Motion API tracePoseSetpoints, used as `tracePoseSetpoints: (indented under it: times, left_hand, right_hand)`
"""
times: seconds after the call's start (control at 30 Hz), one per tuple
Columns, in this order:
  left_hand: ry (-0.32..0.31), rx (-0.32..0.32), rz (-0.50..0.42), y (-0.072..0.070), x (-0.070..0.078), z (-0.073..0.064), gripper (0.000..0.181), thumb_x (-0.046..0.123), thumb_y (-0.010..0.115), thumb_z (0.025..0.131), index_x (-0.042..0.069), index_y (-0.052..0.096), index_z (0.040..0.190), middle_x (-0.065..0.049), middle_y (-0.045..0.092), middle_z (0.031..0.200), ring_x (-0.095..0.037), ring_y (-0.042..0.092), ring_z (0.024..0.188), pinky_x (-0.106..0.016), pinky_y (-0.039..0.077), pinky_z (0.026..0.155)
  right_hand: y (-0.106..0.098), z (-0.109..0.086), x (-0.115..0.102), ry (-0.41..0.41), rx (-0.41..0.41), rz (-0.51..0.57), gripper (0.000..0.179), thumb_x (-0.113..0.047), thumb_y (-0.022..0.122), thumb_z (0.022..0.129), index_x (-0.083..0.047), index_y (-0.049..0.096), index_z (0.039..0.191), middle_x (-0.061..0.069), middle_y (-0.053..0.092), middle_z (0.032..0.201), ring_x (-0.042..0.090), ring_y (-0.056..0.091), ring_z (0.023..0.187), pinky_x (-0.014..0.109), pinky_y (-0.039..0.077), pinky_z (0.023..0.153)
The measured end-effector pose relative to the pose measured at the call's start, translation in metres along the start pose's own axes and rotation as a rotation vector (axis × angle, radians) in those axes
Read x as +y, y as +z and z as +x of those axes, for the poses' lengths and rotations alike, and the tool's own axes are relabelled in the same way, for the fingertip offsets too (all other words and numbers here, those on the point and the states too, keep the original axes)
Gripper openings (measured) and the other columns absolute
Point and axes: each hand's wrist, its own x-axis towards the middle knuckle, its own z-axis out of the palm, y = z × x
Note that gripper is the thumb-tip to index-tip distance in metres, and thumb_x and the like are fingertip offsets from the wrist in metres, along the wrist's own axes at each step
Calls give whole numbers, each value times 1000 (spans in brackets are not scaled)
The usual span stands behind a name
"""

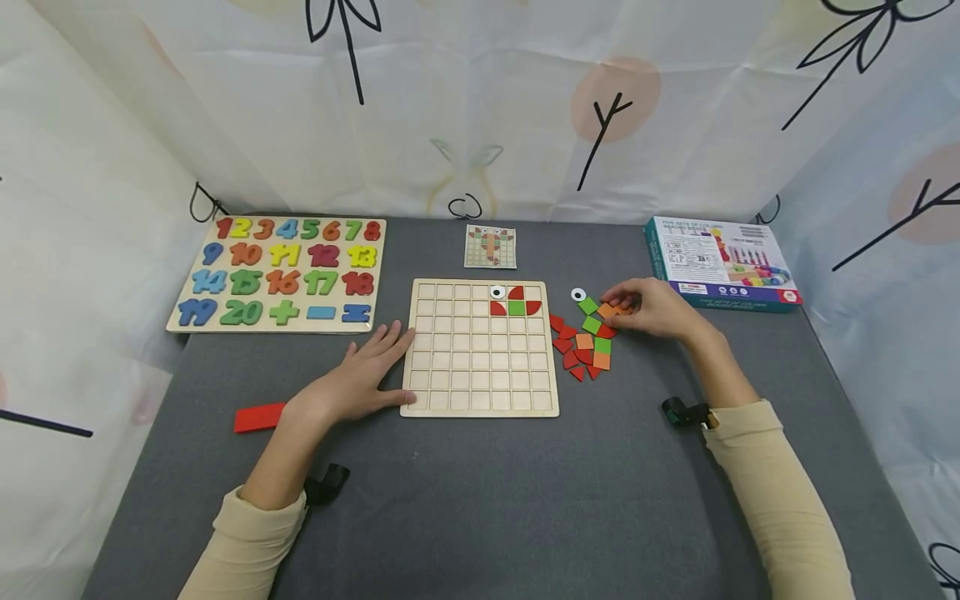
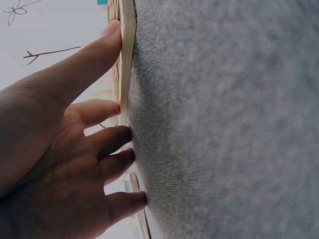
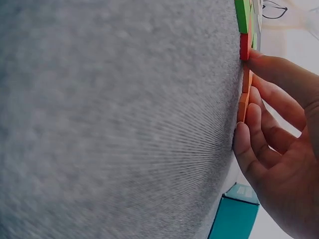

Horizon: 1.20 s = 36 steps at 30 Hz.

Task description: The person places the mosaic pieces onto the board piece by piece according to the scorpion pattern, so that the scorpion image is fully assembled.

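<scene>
Spread wide and holding nothing, the left hand (image 1: 358, 377) touches the left edge of the wooden grid board (image 1: 480, 363), presumably steadying it. Just above lies the pattern card (image 1: 491, 247), apparently placed for easy viewing. Loose tiles (image 1: 584, 342) sit just beside the board, handy for the right hand (image 1: 651, 311): thumb and fingers partly closed around orange tiles (image 1: 604, 311), though whether they pinch one, I can't tell.

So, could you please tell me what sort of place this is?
It looks like a play or learning corner, perhaps arranged for filming. A number puzzle, and a wooden grid board with small coloured tiles, lie on a grey table, with a patterned curtain behind.
</scene>
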Motion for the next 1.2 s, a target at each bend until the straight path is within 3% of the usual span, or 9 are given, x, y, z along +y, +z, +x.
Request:
tracePoseSetpoints:
  times: [0.27, 0.57, 0.8, 1.03, 1.2]
  left_hand:
    - [-8, -1, 12, 1, 1, 0, 101, 40, 79, 100, 10, 18, 175, -23, 10, 183, -46, 6, 171, -78, 6, 131]
    - [-11, -3, 4, 2, -5, 2, 103, 45, 79, 99, 13, 18, 175, -21, 10, 183, -44, 4, 172, -78, 5, 131]
    - [2, -7, 2, -1, -3, 1, 103, 45, 79, 99, 12, 18, 175, -23, 9, 183, -46, 4, 171, -79, 5, 130]
    - [35, 19, -23, 12, -26, 11, 109, 60, 78, 95, 20, 17, 176, -18, 10, 184, -42, 4, 172, -80, 5, 130]
    - [51, 24, -19, 12, -27, 11, 110, 63, 77, 94, 20, 17, 176, -19, 11, 184, -43, 5, 172, -81, 6, 129]
  right_hand:
    - [-3, 2, -4, 50, -35, 12, 34, -17, 88, 92, 3, 78, 118, 18, 77, 106, 22, 64, 92, 13, 46, 75]
    - [1, 2, -7, -1, 46, 4, 32, -17, 88, 91, 0, 79, 117, 15, 76, 100, 19, 62, 87, 15, 47, 73]
    - [11, 12, -28, -83, 57, 60, 32, -18, 88, 92, -3, 79, 119, 15, 78, 103, 23, 66, 91, 16, 49, 76]
    - [27, 31, -55, -123, 41, 94, 34, -18, 90, 91, -6, 80, 120, 13, 78, 103, 25, 69, 94, 26, 55, 81]
    - [38, 42, -78, -167, 16, 133, 35, -17, 90, 90, -5, 79, 121, 12, 78, 101, 22, 68, 91, 26, 56, 80]
